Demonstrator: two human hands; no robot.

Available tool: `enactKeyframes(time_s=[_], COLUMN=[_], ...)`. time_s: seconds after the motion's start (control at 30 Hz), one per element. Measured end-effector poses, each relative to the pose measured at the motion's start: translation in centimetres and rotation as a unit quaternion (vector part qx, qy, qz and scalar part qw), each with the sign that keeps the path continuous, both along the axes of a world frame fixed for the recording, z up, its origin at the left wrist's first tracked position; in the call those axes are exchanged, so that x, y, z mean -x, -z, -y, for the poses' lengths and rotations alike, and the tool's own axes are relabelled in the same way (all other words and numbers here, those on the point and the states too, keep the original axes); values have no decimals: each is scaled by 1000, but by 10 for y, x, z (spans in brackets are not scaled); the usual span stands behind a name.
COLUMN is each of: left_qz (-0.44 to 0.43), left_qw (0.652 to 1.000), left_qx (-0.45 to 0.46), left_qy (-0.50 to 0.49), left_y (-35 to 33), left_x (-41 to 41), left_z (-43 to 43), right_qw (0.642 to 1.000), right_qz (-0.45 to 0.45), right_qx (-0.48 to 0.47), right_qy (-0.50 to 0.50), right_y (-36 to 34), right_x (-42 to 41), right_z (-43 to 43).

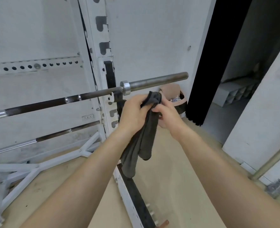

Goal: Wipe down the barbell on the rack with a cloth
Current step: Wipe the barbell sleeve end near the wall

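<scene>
A dark steel barbell (93, 95) lies across the hook of a white rack upright (103, 79); its sleeve (157, 81) sticks out to the right past a shiny collar. Just below the collar, my left hand (133, 111) and my right hand (167, 113) both grip the top of a dark grey cloth (145, 134). The cloth hangs down between my forearms, its ends loose. Neither hand nor the cloth touches the bar.
A second bar (66, 131) lies lower on the rack. The rack's white base legs (37, 168) spread over the wooden floor. A brown bin (177, 97) stands by the wall behind my hands. A dark doorway (218, 71) opens on the right.
</scene>
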State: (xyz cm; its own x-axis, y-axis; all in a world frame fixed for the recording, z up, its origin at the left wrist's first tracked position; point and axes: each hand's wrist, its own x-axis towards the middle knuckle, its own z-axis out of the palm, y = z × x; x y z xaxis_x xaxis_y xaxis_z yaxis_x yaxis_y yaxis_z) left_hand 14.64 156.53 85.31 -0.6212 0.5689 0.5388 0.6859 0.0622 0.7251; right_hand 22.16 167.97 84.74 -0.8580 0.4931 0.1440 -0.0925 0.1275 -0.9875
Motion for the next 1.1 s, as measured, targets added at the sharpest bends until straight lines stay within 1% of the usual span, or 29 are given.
enactKeyframes(time_s=[0.07,0.17,0.23,0.27,0.37,0.43,0.53,0.6,0.63,0.7,0.77,0.83,0.9,0.97,1.03,1.1], left_qz=[7,74,102,111,147,187,230,237,235,241,265,302,330,324,316,312], left_qw=[1000,995,991,990,982,974,966,965,966,962,947,925,905,897,899,901], left_qx=[-10,-47,-53,-56,-87,-89,-68,-46,-23,55,144,185,199,198,159,104], left_qy=[-6,-49,-70,-74,-85,-96,-98,-105,-110,-112,-114,-139,-182,-225,-259,-282], left_y=[-6,-4,4,10,34,55,86,104,114,139,164,180,183,176,158,126], left_x=[-12,-29,-45,-53,-82,-101,-122,-131,-135,-141,-142,-136,-124,-104,-83,-61], left_z=[-23,-60,-88,-104,-150,-177,-206,-222,-229,-239,-246,-250,-254,-252,-244,-236], right_qw=[1000,1000,1000,1000,992,992,993,990,988,981,975,971,967,962,960,966], right_qz=[9,-1,-10,-17,-32,-47,-48,-57,-63,-82,-100,-106,-109,-118,-125,-137], right_qx=[-6,-20,-19,1,109,114,90,109,125,163,193,210,227,245,250,220], right_qy=[6,11,-1,-17,-47,-39,-64,-68,-68,-59,-48,-37,-28,-19,-16,-22], right_y=[-3,-4,-1,0,-14,-31,-51,-59,-63,-71,-76,-77,-78,-77,-76,-75], right_x=[-12,-32,-43,-47,-59,-64,-69,-72,-75,-76,-74,-68,-64,-62,-56,-46], right_z=[-33,-85,-115,-129,-168,-195,-226,-244,-252,-267,-281,-293,-301,-311,-324,-339])
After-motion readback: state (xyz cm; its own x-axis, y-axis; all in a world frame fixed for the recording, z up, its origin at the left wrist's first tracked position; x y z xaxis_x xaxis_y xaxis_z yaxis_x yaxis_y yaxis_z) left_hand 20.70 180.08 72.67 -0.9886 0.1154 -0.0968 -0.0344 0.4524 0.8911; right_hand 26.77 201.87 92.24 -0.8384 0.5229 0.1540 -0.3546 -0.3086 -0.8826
